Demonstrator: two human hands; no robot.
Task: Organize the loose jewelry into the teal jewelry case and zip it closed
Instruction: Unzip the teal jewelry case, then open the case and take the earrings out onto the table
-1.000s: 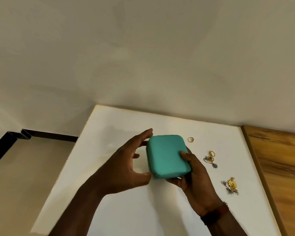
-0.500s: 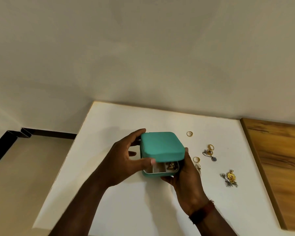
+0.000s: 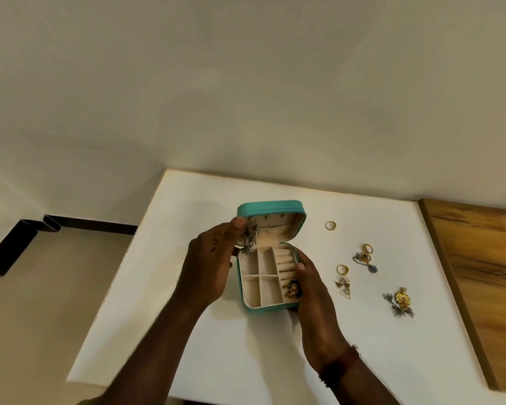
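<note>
The teal jewelry case [image 3: 263,311] stands open on the white table [image 3: 216,346], its lid [image 3: 270,206] raised upright. The cream inside has divided compartments and ring rolls. My left hand [image 3: 208,267] grips the lid's left edge, thumb on top. Silver earrings [image 3: 250,236] hang inside the lid beside that thumb. My right hand [image 3: 313,302] holds the base's right side. A gold and blue piece [image 3: 293,288] sits in the base by my right fingers. Loose on the table to the right lie a gold ring [image 3: 330,225], a ring cluster [image 3: 365,256], triangle earrings [image 3: 343,282] and a gold flower piece [image 3: 401,301].
A wooden surface [image 3: 485,273] adjoins the table on the right. The table's back edge meets a plain wall. Past the left edge the floor drops away, with a dark skirting [image 3: 85,225] along it.
The case went from shut and held up, to slightly open, to fully open resting on the table. My left hand lifted the lid back; my right hand stayed on the base.
</note>
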